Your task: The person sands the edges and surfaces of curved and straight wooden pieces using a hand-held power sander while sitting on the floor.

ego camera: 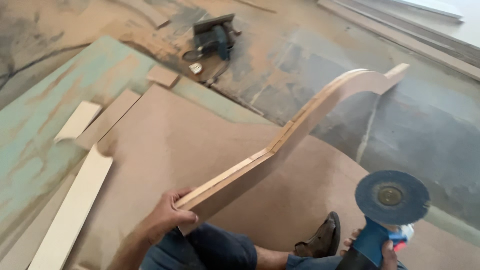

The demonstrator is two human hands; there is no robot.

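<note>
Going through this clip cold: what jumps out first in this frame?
The long curved wooden piece comes first, held up at its near end by the left hand and sweeping toward the upper right. Next is the blue grinder at the lower right, its round disc facing the camera, with the right hand on its body. A power saw lies on the dusty floor at the top, beyond the large brown board.

The person wears dark blue trousers [210, 250] and a brown leather sandal [320, 239]; both forearms are bare, without sleeves, and both hands ungloved.
</note>
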